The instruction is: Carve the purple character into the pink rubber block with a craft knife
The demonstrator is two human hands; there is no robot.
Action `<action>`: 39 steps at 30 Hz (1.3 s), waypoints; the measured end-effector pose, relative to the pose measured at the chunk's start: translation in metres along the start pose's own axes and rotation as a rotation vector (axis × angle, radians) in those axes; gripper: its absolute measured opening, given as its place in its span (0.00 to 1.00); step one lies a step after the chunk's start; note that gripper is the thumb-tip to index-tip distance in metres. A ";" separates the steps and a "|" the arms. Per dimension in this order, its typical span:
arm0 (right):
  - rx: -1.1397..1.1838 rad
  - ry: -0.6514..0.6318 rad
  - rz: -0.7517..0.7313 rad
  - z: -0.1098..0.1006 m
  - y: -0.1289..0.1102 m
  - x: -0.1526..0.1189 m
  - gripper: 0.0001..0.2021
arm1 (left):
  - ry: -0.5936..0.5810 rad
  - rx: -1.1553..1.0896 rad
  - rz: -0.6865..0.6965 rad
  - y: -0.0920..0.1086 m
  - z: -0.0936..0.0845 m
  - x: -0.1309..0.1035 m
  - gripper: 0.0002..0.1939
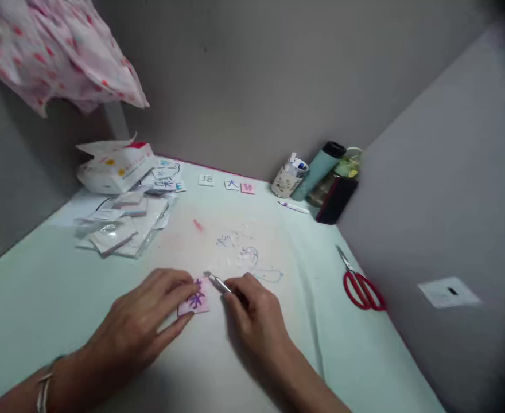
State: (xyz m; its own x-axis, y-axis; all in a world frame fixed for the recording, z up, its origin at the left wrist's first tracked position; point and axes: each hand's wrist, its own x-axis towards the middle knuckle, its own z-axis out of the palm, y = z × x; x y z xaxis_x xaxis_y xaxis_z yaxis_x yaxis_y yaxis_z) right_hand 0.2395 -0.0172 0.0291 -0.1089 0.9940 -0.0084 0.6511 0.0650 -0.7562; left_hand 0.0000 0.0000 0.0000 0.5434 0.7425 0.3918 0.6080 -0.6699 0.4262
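Left hand (143, 321) pins pink tile (194, 300) bearing purple character; right hand (252, 310) grips metal tool (218, 282), tip at tile edge; red scissors (360, 285) well right of fingers.

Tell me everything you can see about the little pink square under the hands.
The pink square is a small, flat, pale pink tile, rubbery or foam-like by its look, lying flat on the light green table cover. Its top carries a purple character-like figure. The left hand pins its left edge with the fingers. The right hand holds a thin metal tool whose tip meets the square's upper edge. Pale scraps lie just beyond it.
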 end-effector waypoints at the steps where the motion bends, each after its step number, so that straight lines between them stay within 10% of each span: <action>1: 0.039 0.012 0.010 -0.001 0.001 0.000 0.12 | 0.012 0.044 -0.002 -0.007 0.000 0.001 0.18; 6: 0.301 0.030 0.089 -0.002 0.003 0.003 0.10 | -0.006 0.031 -0.031 -0.026 0.002 0.004 0.22; 15: 0.639 -0.034 0.117 0.010 -0.002 0.003 0.10 | -0.109 -0.481 -0.374 0.005 -0.004 0.007 0.09; 34: 0.248 0.108 -0.041 0.006 -0.003 0.006 0.10 | -0.311 -0.947 -0.625 0.012 -0.007 0.016 0.15; 39: 0.342 0.265 0.134 -0.016 0.009 0.015 0.16 | -0.279 -1.111 -0.683 0.006 -0.011 0.012 0.19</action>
State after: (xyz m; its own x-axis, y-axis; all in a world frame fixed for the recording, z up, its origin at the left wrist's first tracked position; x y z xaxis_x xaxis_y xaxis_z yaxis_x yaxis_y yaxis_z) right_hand 0.2555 -0.0008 0.0323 0.1839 0.9828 0.0133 0.3563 -0.0541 -0.9328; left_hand 0.0038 0.0047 0.0165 0.5012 0.8162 -0.2874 0.0850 0.2841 0.9550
